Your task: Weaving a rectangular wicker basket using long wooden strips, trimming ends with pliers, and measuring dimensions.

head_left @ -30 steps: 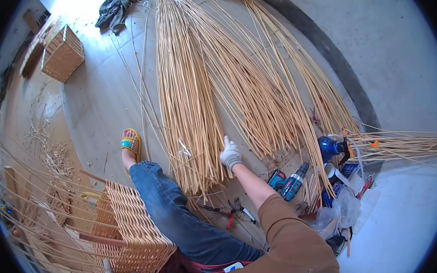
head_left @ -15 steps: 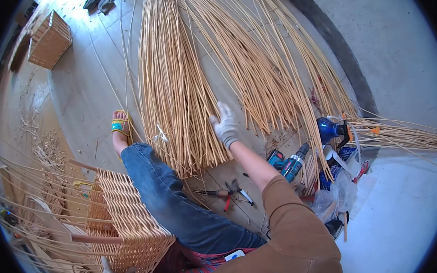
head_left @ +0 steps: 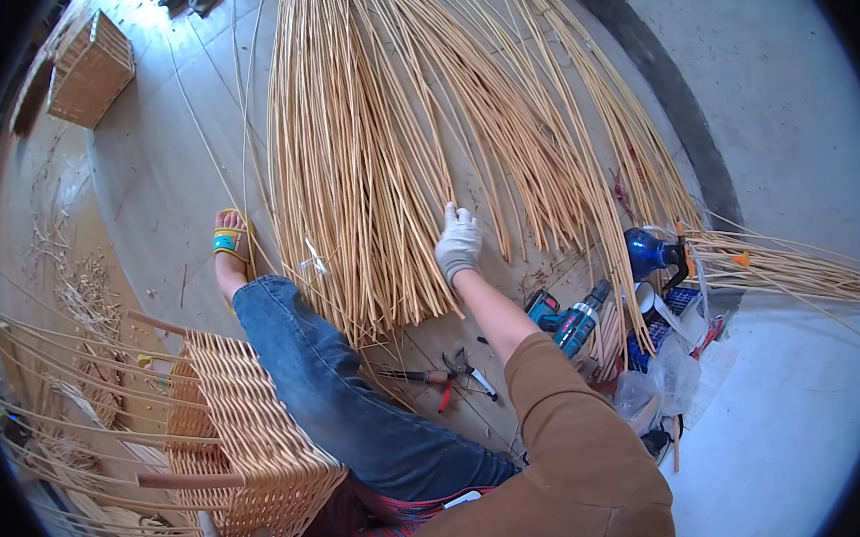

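Note:
My right hand [head_left: 459, 243], in a pale work glove, reaches forward to the right edge of a large fan of tan wicker rods [head_left: 356, 185]. Its fingers are closed at the tip of one rod there. At the lower left, a half-woven wicker basket [head_left: 259, 406] leans against my leg, with long loose stakes sticking out to the left and brown wooden bars across it. Of my left hand [head_left: 213, 533], also gloved, only some fingers show at the bottom edge, gripping the basket; the rest is cut off or hidden.
Pliers and cutters [head_left: 458, 369] lie on the floor before my leg. To the right are a cordless drill [head_left: 576, 327], a blue spray bottle [head_left: 648, 252] and plastic bags [head_left: 674, 382]. More rods [head_left: 785, 266] lie behind them. A finished-looking box basket [head_left: 92, 71] stands far left.
My right hand has moved slightly right, and its spread fingers have drawn together on a rod. Some rods at the bundle's right edge have shifted with it. The basket stays nearly in place.

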Motion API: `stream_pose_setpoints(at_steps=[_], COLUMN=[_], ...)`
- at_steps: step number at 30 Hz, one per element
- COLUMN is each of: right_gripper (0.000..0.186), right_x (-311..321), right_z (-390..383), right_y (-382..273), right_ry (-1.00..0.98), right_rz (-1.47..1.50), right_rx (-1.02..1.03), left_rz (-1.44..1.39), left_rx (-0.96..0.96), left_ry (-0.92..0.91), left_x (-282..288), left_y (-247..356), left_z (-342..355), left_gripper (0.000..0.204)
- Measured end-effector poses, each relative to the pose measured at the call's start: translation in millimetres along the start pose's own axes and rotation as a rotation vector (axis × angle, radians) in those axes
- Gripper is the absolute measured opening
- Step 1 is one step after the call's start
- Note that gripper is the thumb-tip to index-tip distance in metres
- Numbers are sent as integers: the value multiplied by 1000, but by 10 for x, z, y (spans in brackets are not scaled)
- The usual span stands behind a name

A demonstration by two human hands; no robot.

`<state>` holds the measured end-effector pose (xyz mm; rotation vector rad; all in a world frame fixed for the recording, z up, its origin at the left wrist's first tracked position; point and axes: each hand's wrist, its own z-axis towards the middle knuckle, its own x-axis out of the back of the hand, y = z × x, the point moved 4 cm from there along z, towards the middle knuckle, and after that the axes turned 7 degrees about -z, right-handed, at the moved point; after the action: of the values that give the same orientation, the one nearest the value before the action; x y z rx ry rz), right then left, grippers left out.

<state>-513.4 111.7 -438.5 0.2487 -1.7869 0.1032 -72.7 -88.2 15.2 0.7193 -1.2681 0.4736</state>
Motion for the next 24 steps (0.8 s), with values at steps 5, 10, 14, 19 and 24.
stream_pose_setpoints(at_steps=[5, 10, 14, 19, 24], right_gripper=[45, 36, 44, 33, 21], right_x=[-3, -53, 343, 267, 336], right_z=[-54, 143, 479, 1033, 933], right_y=[-164, -48, -222, 106, -324], right_ry=[148, -36, -54, 134, 16], right_rz=[231, 308, 313, 220, 141], right_rx=[54, 185, 44, 58, -66], left_rz=[-24, -51, -26, -3, 105], left_rx=[7, -63, -16, -45, -40], left_ry=[-24, -25, -10, -54, -88], left_x=[-13, -1, 45, 12, 22], left_y=[-19, 111, 33, 184, -120], left_z=[-45, 80, 23, 198, -24], left_gripper=[70, 72, 72, 78, 88])
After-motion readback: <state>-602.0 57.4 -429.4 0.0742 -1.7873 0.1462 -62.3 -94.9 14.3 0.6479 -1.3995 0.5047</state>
